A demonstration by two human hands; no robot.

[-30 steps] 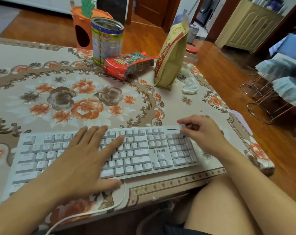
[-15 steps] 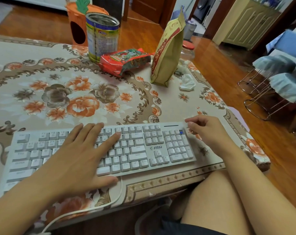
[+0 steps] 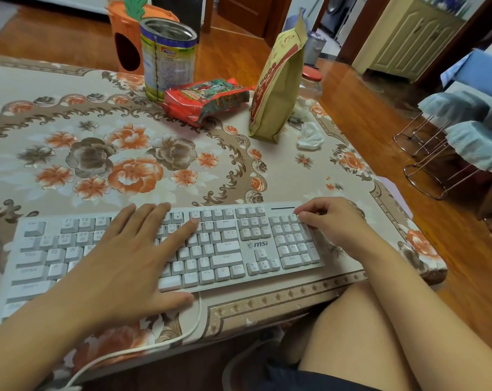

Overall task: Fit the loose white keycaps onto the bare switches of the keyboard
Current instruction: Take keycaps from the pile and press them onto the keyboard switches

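You have one keyboard [image 3: 256,244] on the table [image 3: 41,114], two hands on it. Beyond: one open tin [image 3: 168,57], one red snack packet [image 3: 205,97], one tall paper bag [image 3: 278,83], one red-lidded jar [image 3: 311,86].

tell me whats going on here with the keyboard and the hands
A person sits at a table covered with a floral cloth, working on a white keyboard. The left hand lies flat on the main key block, fingers straight, steadying the board. The right hand has its fingers curled at the top right corner of the number pad, apparently pressing a keycap onto a switch there; the cap itself is hidden under the fingertips. No bare switches or loose keycaps show elsewhere.
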